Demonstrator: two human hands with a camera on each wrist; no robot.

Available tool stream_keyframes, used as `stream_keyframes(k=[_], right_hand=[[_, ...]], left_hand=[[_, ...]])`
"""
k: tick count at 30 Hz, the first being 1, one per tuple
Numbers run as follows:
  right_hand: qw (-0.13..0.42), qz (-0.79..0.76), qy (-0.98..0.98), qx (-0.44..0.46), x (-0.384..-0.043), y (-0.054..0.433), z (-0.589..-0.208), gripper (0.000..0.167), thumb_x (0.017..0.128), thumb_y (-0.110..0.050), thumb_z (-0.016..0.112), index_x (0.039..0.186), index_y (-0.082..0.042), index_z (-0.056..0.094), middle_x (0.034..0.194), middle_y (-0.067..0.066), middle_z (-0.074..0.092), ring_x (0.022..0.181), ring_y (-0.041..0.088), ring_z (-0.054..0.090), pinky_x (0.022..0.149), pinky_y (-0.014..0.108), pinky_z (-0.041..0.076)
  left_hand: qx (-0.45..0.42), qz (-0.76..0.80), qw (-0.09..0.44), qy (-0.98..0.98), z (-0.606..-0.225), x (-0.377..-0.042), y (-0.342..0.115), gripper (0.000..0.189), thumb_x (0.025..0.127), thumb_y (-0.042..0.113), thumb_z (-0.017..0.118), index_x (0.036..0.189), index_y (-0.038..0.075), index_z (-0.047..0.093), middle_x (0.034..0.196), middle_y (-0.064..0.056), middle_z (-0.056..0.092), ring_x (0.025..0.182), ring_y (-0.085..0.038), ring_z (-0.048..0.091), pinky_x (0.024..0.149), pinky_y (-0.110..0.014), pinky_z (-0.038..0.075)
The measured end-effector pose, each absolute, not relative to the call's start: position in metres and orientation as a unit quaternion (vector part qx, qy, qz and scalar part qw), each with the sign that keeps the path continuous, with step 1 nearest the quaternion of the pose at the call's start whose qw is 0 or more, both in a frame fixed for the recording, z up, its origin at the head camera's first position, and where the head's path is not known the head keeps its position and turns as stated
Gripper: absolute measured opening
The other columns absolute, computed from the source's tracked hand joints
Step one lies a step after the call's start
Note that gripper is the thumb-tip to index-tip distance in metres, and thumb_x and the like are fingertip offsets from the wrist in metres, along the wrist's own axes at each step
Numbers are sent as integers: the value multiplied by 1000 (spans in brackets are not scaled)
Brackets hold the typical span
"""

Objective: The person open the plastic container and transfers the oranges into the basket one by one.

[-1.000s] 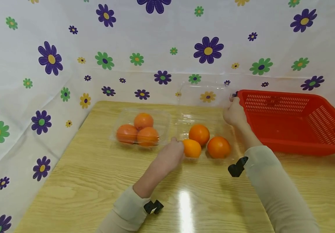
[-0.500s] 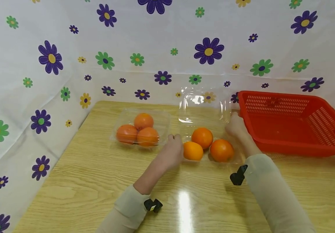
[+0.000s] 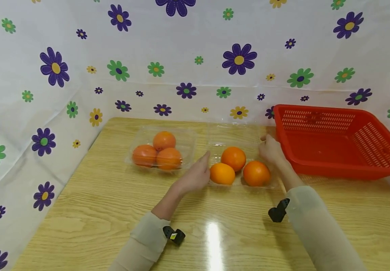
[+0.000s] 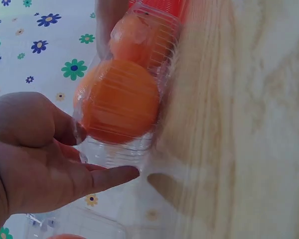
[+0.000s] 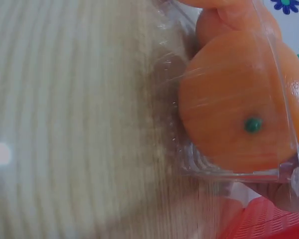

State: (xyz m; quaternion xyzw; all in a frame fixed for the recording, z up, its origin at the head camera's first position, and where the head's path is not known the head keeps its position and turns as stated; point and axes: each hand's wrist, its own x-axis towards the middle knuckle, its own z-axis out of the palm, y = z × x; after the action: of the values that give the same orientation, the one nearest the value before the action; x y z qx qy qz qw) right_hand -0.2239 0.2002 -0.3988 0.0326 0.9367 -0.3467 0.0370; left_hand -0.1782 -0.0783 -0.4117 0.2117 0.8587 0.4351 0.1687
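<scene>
Three oranges, among them a front-left orange (image 3: 222, 174), sit in a clear plastic clamshell container (image 3: 240, 183) in the head view. Its transparent lid (image 3: 233, 131) lies back behind the tray. My left hand (image 3: 195, 177) holds the container's left end; in the left wrist view the thumb (image 4: 72, 130) meets the plastic rim while one finger stretches along the end wall. At the right side my right hand (image 3: 272, 152) grips the edge near the hinge. A fingertip (image 5: 284, 195) shows behind the plastic corner in the right wrist view, beside an orange (image 5: 239, 99) with a green stem spot.
Left of the hands a second clear clamshell (image 3: 189, 145) holds three oranges under its plastic. A red plastic basket (image 3: 323, 150) stands at the right. Behind the wooden table (image 3: 89, 210) hangs a flowered white cloth (image 3: 130, 41).
The lid has gone from upright to lying lower at the back. The container came slightly nearer, then back. My left fingers have straightened; my right hand moved down from the lid's edge.
</scene>
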Motion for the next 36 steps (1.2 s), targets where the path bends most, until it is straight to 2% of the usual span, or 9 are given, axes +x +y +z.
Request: stream_keyframes(k=[4,6,7,11,13,18,21,24,36], right_hand=[[47,-375,926,11,-214,201,-400,52,102,-16,31,147,10,32,145,34,40,132,46,40,112,57,28],[44,-387,921,6,-207,200,-398,55,103,-20,34,150,7,29,150,33,34,138,47,33,114,59,24],[40,-388,921,3,-203,199,-397,56,103,-21,36,151,6,28,152,33,31,140,47,29,114,60,22],[24,-381,924,-4,-182,198,-392,61,101,-22,45,153,2,26,155,32,24,143,48,24,113,63,22],[20,-379,925,-18,-171,198,-390,62,100,-21,49,153,1,28,154,32,26,142,49,26,112,64,23],[18,-381,923,-55,-151,202,-387,61,98,-26,59,150,-3,37,149,28,37,136,46,36,109,63,29],[19,-369,927,-70,-145,203,-383,64,96,-26,64,150,-5,38,148,26,38,135,44,38,109,62,31],[31,-360,928,-91,-142,201,-380,69,94,-24,68,152,-7,35,150,24,38,136,43,37,109,61,32],[57,-312,941,-122,-146,191,-381,77,85,-22,76,150,-7,39,150,18,43,132,39,44,108,57,36]], left_hand=[[206,496,197,820,-417,-182,-80,65,100,4,35,159,2,7,165,-15,10,149,-24,16,120,-44,14],[192,526,212,801,-418,-183,-81,70,98,4,37,160,6,5,150,-19,37,129,-24,42,113,-41,28],[186,540,219,791,-418,-184,-82,73,97,3,39,160,8,4,150,-18,37,114,-24,48,106,-40,35],[168,572,246,764,-416,-186,-82,82,93,2,41,161,13,-3,153,-18,34,76,-19,43,74,-31,42],[167,580,256,755,-416,-187,-82,83,93,1,41,160,12,-6,167,-11,4,76,-18,43,69,-29,41],[161,580,264,754,-415,-186,-81,82,93,2,40,160,14,-5,167,-11,5,75,-20,42,66,-29,38],[151,573,258,763,-415,-184,-80,82,93,3,42,161,16,-2,166,-11,9,103,-24,53,77,-33,41],[140,575,249,767,-416,-182,-81,83,91,3,43,161,16,0,166,-12,11,126,-28,45,83,-33,42],[132,589,233,762,-417,-179,-80,82,92,4,44,161,15,1,164,-18,13,80,-18,47,64,-26,39]])
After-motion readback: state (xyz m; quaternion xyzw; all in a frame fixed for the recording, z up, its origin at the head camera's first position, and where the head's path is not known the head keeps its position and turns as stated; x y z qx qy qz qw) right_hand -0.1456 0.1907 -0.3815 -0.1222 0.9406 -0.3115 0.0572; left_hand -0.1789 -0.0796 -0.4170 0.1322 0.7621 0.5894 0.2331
